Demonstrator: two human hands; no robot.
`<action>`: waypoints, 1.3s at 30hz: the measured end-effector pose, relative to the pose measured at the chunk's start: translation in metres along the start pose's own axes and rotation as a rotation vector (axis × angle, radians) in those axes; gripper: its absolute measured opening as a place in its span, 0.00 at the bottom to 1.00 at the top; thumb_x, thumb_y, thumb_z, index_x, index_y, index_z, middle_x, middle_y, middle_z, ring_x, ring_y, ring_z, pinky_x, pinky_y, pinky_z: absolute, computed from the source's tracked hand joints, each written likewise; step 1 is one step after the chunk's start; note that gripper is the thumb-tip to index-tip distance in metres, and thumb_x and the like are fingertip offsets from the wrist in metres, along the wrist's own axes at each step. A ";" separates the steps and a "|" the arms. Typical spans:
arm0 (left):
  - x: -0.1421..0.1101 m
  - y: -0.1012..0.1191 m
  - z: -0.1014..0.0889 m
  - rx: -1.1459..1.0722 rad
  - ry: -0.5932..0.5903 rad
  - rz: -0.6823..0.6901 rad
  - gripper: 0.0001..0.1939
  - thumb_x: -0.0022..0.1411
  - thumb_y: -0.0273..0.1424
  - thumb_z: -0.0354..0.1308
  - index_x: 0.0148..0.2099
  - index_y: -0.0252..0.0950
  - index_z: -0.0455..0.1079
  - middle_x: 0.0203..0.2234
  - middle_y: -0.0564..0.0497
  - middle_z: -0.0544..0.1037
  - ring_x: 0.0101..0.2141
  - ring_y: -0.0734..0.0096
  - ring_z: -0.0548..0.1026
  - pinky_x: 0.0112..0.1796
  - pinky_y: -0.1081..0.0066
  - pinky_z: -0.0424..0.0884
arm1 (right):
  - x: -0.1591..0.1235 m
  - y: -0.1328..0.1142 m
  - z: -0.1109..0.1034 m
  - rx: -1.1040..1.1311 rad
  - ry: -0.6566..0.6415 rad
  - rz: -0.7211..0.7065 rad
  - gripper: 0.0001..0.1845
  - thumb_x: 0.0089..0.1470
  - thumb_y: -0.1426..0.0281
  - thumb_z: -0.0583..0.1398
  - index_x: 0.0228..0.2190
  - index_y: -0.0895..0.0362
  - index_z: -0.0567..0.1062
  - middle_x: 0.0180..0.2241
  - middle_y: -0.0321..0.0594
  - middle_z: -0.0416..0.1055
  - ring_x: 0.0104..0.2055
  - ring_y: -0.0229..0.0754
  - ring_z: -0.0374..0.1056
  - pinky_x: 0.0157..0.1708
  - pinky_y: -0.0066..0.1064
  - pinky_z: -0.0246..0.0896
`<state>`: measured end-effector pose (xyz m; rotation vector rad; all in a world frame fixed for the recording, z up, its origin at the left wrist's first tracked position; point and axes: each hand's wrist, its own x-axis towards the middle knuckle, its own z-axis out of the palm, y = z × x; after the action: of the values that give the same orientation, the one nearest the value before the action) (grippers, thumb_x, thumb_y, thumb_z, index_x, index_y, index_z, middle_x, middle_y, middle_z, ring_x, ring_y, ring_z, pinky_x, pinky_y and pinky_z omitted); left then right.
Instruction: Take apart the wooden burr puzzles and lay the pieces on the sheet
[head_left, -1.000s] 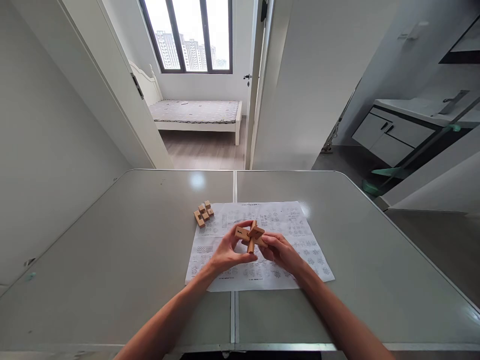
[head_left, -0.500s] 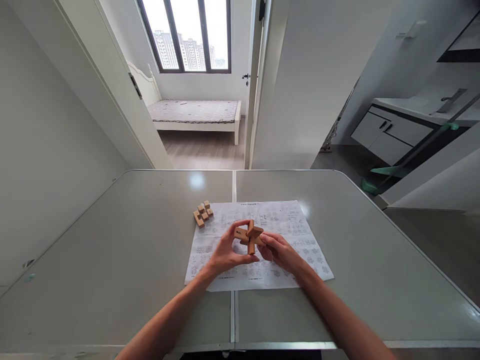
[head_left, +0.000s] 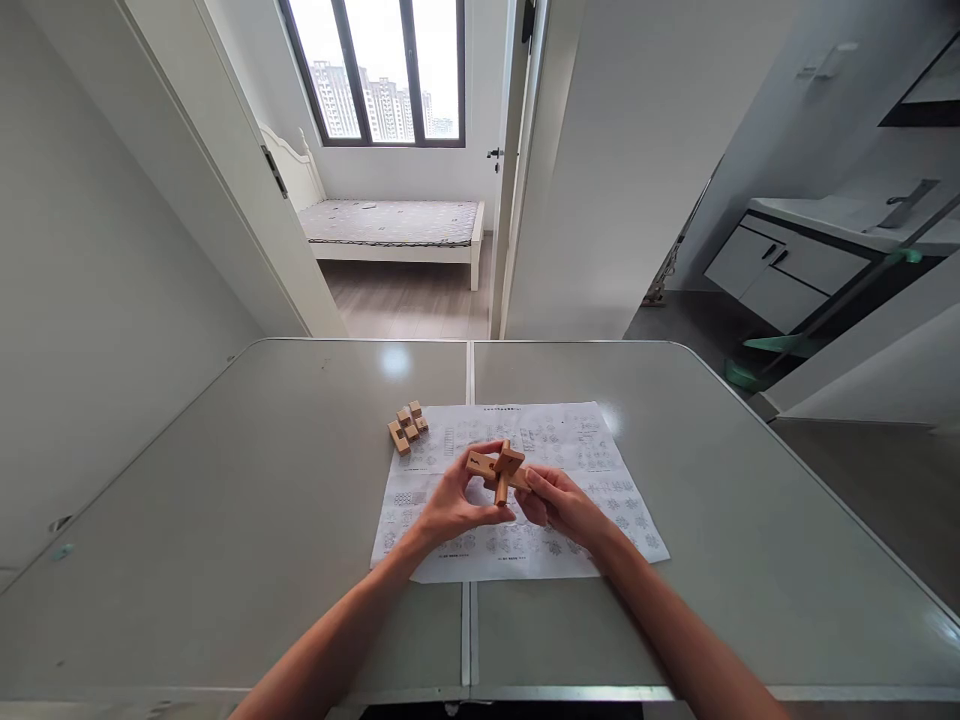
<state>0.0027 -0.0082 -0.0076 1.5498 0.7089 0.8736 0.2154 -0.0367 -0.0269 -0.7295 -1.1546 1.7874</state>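
Between my two hands, above a printed sheet, is a wooden burr puzzle (head_left: 507, 462) made of crossed brown bars, one with a dark mark on its face. My left hand (head_left: 456, 500) grips it with the index finger at the top and the thumb at the bottom. My right hand (head_left: 559, 503) pinches the bar end on the right side. Under both hands lies the white instruction sheet (head_left: 600, 500), printed with many small diagrams. Part of the puzzle is hidden by my fingers.
Notched wooden pieces (head_left: 406, 428) sit in a cluster at the sheet's upper left corner. Everything rests on a grey table (head_left: 225, 520) with a metal seam (head_left: 466, 630) down its middle. Beyond the far edge are a doorway and a bed (head_left: 397, 222).
The burr puzzle has tilted slightly in my hands, its upright bar now leaning a little. Both hands keep their grip. The loose pieces and sheet have not moved on the table.
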 end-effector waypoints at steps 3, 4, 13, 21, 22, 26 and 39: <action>0.000 -0.003 -0.001 0.012 -0.013 0.010 0.46 0.46 0.40 0.80 0.65 0.42 0.67 0.55 0.41 0.78 0.57 0.46 0.74 0.57 0.52 0.70 | 0.000 0.001 0.001 -0.006 -0.015 -0.003 0.27 0.62 0.46 0.63 0.26 0.55 0.70 0.18 0.28 0.58 0.20 0.34 0.49 0.24 0.30 0.45; 0.000 -0.004 -0.001 0.007 -0.011 0.011 0.46 0.46 0.41 0.80 0.65 0.42 0.67 0.56 0.41 0.78 0.57 0.45 0.74 0.58 0.51 0.69 | 0.000 0.001 0.002 -0.006 -0.016 -0.005 0.27 0.62 0.46 0.63 0.25 0.55 0.70 0.18 0.28 0.58 0.20 0.34 0.49 0.24 0.30 0.45; 0.003 -0.007 -0.002 -0.041 -0.044 -0.043 0.39 0.52 0.52 0.74 0.60 0.38 0.74 0.58 0.39 0.77 0.58 0.44 0.75 0.58 0.53 0.70 | 0.002 0.001 0.001 0.011 0.027 -0.028 0.26 0.64 0.47 0.62 0.27 0.55 0.70 0.18 0.29 0.59 0.20 0.34 0.48 0.24 0.30 0.43; 0.006 -0.010 -0.001 -0.170 0.094 -0.106 0.34 0.51 0.54 0.74 0.51 0.36 0.76 0.46 0.43 0.83 0.49 0.50 0.80 0.53 0.58 0.73 | 0.004 0.006 0.000 0.029 0.016 -0.029 0.22 0.64 0.51 0.64 0.31 0.57 0.74 0.19 0.28 0.59 0.21 0.34 0.48 0.24 0.30 0.42; 0.005 -0.009 -0.001 -0.183 0.098 -0.107 0.33 0.51 0.54 0.74 0.50 0.36 0.76 0.45 0.43 0.83 0.48 0.51 0.80 0.52 0.59 0.74 | 0.004 0.006 0.000 0.033 0.010 -0.027 0.22 0.64 0.51 0.64 0.31 0.57 0.74 0.19 0.28 0.58 0.21 0.34 0.47 0.24 0.30 0.42; 0.005 -0.006 -0.001 -0.225 0.092 -0.104 0.32 0.55 0.55 0.71 0.51 0.35 0.75 0.44 0.42 0.83 0.44 0.55 0.81 0.48 0.61 0.74 | 0.004 0.006 0.000 0.052 0.003 -0.029 0.21 0.64 0.52 0.64 0.32 0.57 0.73 0.19 0.28 0.58 0.21 0.33 0.46 0.24 0.30 0.41; 0.007 -0.004 0.001 -0.361 0.171 -0.161 0.22 0.58 0.49 0.71 0.39 0.36 0.70 0.28 0.52 0.78 0.30 0.71 0.74 0.38 0.70 0.67 | 0.004 0.004 0.001 0.080 0.043 -0.016 0.21 0.63 0.51 0.65 0.32 0.57 0.74 0.19 0.28 0.59 0.20 0.32 0.48 0.23 0.30 0.43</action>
<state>0.0073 -0.0019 -0.0104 1.0926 0.7401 0.9609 0.2114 -0.0347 -0.0304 -0.7064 -1.0512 1.7855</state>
